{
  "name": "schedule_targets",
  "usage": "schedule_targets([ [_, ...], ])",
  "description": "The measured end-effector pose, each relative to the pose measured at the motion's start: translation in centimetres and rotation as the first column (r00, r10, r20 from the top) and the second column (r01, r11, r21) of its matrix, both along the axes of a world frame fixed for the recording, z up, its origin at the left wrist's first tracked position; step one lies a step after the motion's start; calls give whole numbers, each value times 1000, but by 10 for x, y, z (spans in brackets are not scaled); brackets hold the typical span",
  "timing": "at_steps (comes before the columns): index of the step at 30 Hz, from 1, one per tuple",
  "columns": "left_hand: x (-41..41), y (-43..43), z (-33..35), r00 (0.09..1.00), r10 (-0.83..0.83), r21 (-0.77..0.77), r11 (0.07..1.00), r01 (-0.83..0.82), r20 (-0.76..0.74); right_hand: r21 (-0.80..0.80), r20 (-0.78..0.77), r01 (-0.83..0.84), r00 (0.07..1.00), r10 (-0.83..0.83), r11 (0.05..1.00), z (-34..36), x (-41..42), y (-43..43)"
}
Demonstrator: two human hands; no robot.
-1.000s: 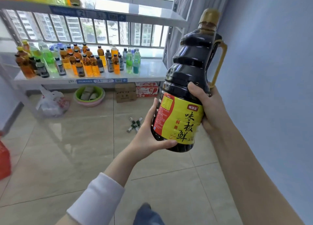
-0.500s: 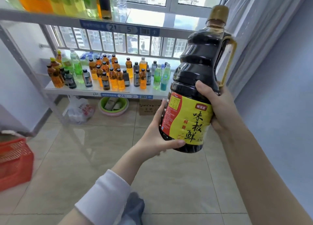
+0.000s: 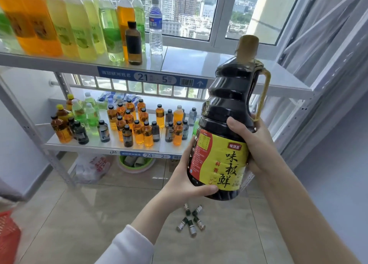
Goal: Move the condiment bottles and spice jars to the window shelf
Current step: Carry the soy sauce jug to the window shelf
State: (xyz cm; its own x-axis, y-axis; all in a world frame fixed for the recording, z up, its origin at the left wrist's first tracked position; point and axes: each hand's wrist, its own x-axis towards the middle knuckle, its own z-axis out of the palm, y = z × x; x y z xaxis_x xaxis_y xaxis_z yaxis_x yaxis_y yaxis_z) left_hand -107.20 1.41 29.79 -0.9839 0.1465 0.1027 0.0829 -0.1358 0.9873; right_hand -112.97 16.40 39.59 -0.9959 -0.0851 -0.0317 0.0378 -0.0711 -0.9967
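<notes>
A large dark soy sauce bottle (image 3: pixel 229 112) with a yellow and red label, a gold cap and a side handle is held upright in front of me. My left hand (image 3: pixel 183 182) cups its lower left side, thumb curled under the base. My right hand (image 3: pixel 253 142) grips its right side just below the handle. The upper window shelf (image 3: pixel 199 62) lies behind the bottle, bare on its right part. Several small spice jars (image 3: pixel 192 220) lie on the floor below the bottle.
Tall orange and green drink bottles (image 3: pixel 59 24), a dark bottle (image 3: pixel 133 42) and a water bottle (image 3: pixel 155 24) fill the upper shelf's left. The lower shelf (image 3: pixel 103 146) holds several small bottles. Underneath it are a green basin (image 3: pixel 136 162) and a plastic bag (image 3: pixel 93 167). A red crate (image 3: pixel 8 236) sits far left.
I have come closer to the rack and my view has tilted up. The bottle stays in both hands and now stands level with the upper shelf.
</notes>
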Motion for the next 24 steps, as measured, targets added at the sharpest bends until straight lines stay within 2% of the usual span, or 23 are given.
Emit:
schedule_targets([
  [3, -46, -6, 0, 1000, 12, 10, 1000, -12, -11, 4, -9, -29, 1000, 29, 1000, 4, -48, -11],
  [11, -161, -28, 21, 989, 119, -91, 988, -127, -90, -20, -72, -115, 991, 113, 993, 29, -170, -36],
  [16, -219, -57, 36, 984, 145, -87, 984, -154, -103, -9, -109, -142, 984, 141, 990, 41, -232, -67],
  [24, -318, -124, 52, 991, 93, -126, 986, -105, -99, 13, -161, -136, 977, 136, 991, 56, -323, -128],
])
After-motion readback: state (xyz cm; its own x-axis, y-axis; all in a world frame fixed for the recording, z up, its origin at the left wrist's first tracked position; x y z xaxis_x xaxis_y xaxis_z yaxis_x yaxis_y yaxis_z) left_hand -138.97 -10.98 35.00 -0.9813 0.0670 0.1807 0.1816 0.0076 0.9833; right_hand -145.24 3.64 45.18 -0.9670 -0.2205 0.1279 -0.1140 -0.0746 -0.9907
